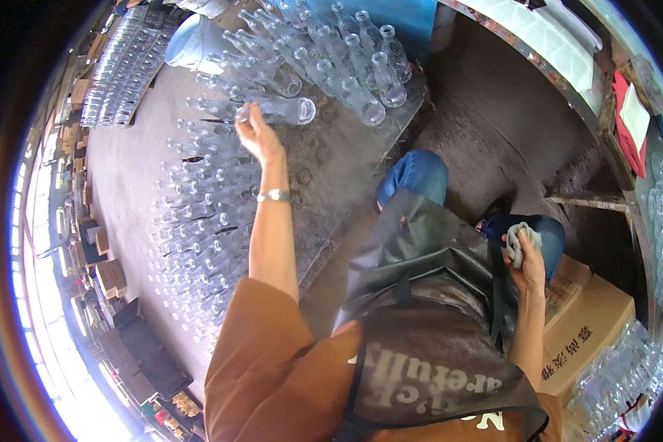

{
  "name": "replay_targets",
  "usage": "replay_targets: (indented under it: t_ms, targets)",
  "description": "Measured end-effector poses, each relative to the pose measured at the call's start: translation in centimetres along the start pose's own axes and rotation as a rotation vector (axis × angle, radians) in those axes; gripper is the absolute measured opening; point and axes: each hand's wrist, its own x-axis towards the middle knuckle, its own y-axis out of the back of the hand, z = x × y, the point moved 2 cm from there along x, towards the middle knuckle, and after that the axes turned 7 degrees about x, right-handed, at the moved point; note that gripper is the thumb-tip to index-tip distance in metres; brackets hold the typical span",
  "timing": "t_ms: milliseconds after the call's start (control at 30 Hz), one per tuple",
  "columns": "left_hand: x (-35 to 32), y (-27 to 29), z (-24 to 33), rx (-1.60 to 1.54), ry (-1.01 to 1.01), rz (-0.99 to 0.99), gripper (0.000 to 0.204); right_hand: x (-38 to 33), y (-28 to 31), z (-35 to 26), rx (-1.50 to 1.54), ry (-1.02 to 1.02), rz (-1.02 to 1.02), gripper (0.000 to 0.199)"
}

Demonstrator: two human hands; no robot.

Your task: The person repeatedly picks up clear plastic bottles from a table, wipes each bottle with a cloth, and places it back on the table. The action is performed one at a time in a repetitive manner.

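Observation:
My left hand [256, 138] reaches out over the rows of glassware, its fingers closed about the narrow end of a clear glass bottle [291, 110]. The bottle is tilted nearly sideways, with its round base pointing right. Motion blurs the fingertips a little. By my right knee, my right hand [529, 271] grips a crumpled grey cloth [521, 243]. Many clear bottles [206, 199] stand close together to the left of my left arm. More upright bottles [339, 66] fill the far end of the dark board [320, 188].
A pale bucket [191, 43] stands beyond the bottles, near another bottle stack [121, 70]. To my right are a cardboard box [593, 313], wrapped glassware [622, 376] and a bench frame [589, 200] with a red cloth [628, 121]. A dark apron [427, 247] covers my lap.

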Motion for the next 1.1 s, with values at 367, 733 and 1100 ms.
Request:
replay_targets:
  t_ms: [367, 733, 1100]
  targets:
    - [-13.9, 1.4, 16.6, -0.922, 0.688, -0.954, 0.033, -5.4, -7.6, 0.0, -0.023, 0.042, -0.339, 0.032]
    - [-25.5, -1.3, 17.1, -0.949, 0.935, -1.226, 0.032, -11.4, -14.1, -0.1, -0.495, 0.312, -0.532, 0.022]
    - [-26.1, -1.3, 18.1, -0.884, 0.86, -1.247, 0.03, -11.0, -13.4, 0.5, -0.414, 0.083, -0.491, 0.026]
